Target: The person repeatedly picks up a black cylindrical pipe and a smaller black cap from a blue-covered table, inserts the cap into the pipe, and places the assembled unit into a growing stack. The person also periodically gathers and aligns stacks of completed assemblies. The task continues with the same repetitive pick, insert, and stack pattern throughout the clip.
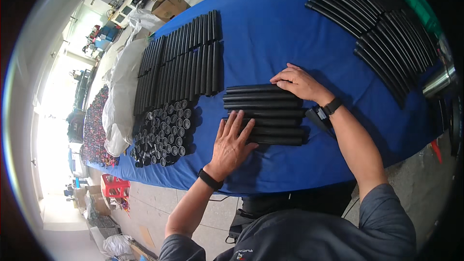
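Note:
Several black tubes lie side by side on the blue cloth in front of me, pointing left to right. My left hand rests flat across the nearer tubes, its fingers spread over their left ends and grasping nothing. At the far side of this row, my right hand reaches in from the right. Its fingers are loosely bent and apart, with the tips at the farthest tube. Whether they press on that tube cannot be made out. Left of the row sits a cluster of small round black caps.
Two-row blocks of black tubes lie at the far left and far right of the blue-covered table. A small black device is by my right wrist. White sheeting and a multicoloured heap are farther left. A red stool stands below.

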`<action>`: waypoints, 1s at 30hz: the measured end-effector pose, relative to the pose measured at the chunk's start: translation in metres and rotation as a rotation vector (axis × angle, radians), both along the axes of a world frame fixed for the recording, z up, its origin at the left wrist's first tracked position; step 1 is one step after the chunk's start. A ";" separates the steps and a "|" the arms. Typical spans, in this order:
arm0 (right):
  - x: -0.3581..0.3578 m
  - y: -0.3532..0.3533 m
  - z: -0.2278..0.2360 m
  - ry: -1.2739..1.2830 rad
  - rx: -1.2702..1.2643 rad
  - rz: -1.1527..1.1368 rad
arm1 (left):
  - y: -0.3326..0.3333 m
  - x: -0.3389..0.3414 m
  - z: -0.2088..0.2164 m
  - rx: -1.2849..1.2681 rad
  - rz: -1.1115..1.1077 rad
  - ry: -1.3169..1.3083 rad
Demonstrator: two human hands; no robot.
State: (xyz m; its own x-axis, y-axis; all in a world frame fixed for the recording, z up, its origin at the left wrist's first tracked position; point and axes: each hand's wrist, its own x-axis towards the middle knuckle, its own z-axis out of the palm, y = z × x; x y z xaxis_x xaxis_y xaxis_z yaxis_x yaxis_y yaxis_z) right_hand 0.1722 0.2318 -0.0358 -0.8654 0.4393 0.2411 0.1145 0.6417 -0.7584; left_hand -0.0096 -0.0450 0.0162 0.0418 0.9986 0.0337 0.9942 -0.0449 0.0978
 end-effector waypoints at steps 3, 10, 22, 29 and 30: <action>-0.003 -0.006 -0.002 0.095 0.011 -0.063 | -0.004 -0.007 -0.010 -0.014 -0.027 0.007; -0.007 -0.006 0.003 0.085 0.014 -0.027 | -0.015 -0.021 -0.003 -0.011 -0.028 -0.042; 0.001 0.014 -0.004 0.412 -0.594 -0.412 | -0.025 -0.246 0.041 0.757 0.765 -1.331; -0.005 0.012 -0.003 0.342 -0.577 -0.408 | -0.064 -0.398 0.011 1.012 1.197 -1.878; -0.006 0.011 -0.003 0.342 -0.574 -0.412 | -0.060 -0.404 0.006 1.020 1.211 -1.915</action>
State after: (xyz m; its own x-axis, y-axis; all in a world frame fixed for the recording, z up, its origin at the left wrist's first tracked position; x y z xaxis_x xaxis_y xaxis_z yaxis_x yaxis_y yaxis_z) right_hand 0.1663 0.2430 -0.0390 -0.5242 0.8453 0.1033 -0.0418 0.0956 -0.9945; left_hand -0.4139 -0.1051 0.0222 -0.8875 0.2300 -0.3993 -0.4592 -0.3700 0.8076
